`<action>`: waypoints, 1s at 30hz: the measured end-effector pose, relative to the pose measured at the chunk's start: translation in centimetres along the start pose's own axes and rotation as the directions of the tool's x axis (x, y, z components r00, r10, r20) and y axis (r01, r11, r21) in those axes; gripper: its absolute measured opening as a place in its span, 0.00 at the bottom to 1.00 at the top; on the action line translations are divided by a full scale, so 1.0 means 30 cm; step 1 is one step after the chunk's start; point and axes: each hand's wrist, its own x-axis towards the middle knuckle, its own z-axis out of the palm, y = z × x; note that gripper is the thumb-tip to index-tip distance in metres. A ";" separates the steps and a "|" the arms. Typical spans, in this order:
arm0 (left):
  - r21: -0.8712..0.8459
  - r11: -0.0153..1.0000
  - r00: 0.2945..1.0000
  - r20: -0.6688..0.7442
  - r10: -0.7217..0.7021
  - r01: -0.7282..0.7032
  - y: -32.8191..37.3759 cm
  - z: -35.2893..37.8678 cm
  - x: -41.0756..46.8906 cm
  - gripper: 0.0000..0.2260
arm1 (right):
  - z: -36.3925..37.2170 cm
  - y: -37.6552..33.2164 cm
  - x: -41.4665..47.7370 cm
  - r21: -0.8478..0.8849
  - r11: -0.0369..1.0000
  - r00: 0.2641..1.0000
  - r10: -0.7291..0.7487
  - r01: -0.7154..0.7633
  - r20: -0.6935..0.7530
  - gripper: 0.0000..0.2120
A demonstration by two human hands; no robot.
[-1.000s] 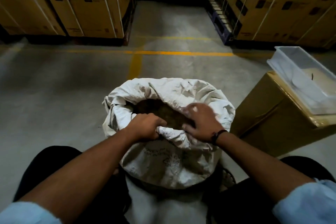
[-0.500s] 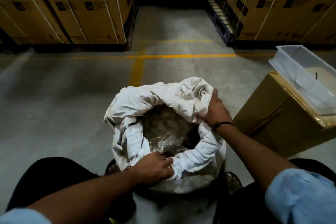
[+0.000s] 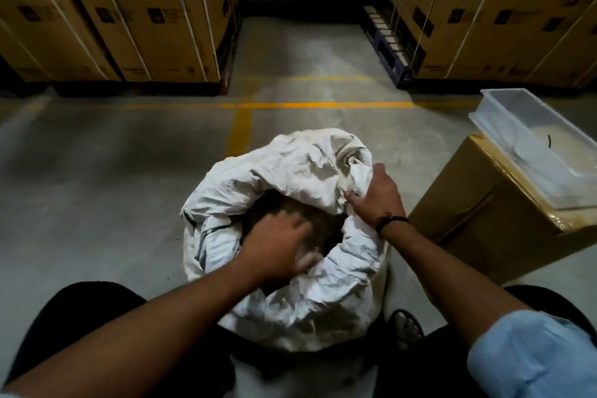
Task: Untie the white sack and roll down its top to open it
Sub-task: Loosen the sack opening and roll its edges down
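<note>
Both hands are at the mouth of the white sack (image 3: 290,171), which stands upright on the concrete floor (image 3: 97,187) between the person's knees, close in front of the body. The right hand (image 3: 374,197) is at the far right part of the rim, fingers and thumb curled round a bunch of the cloth and holding it raised above the rest of the edge. A black wristband (image 3: 392,221) sits on that wrist, and a light blue sleeve (image 3: 533,355) is pushed up the forearm.

The left hand (image 3: 274,245) lies over the near side of the opening, back of the hand upward, fingers pointing into the mouth toward the right hand. It is smeared by motion, so I cannot tell whether it holds cloth or only reaches over it; its thumb lies just beside the near rim.

The sack's top is untied, and its cloth lies in thick, crumpled folds round the mouth, lower on the near side and heaped higher on the far side. Between the two hands the opening shows dark brownish contents (image 3: 326,226), too dim to make out.

To the right of the sack, near it but apart, stands a brown cardboard box (image 3: 484,213) with a clear plastic tray (image 3: 533,145) on its top. A yellow line (image 3: 290,105) crosses the floor beyond the sack, and behind it tall strapped cartons (image 3: 145,10) stand in rows on both sides of an aisle.
</note>
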 end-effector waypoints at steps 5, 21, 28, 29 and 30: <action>0.116 0.990 0.978 -0.199 -0.058 0.082 -0.110 -0.041 0.163 0.47 | -0.010 -0.040 -0.046 -0.121 0.955 0.959 -0.255 0.270 0.126 0.38; -0.070 0.995 0.967 -0.248 0.056 -0.075 -0.195 -0.050 0.238 0.26 | -0.091 -0.115 -0.010 -0.086 0.960 0.935 -0.235 0.266 0.267 0.43; -0.104 0.992 0.960 -0.263 -0.096 0.071 -0.271 -0.075 0.168 0.29 | -0.067 -0.118 0.014 0.139 0.965 0.895 -0.258 0.222 0.364 0.45; -0.178 0.974 0.959 -0.222 -0.176 0.137 -0.297 -0.084 0.162 0.31 | -0.079 -0.111 0.019 0.085 0.952 0.886 -0.306 0.295 0.349 0.37; -0.237 0.950 0.957 -0.156 -0.244 0.204 -0.327 -0.103 0.156 0.33 | -0.101 -0.104 0.022 0.032 0.937 0.877 -0.337 0.347 0.344 0.30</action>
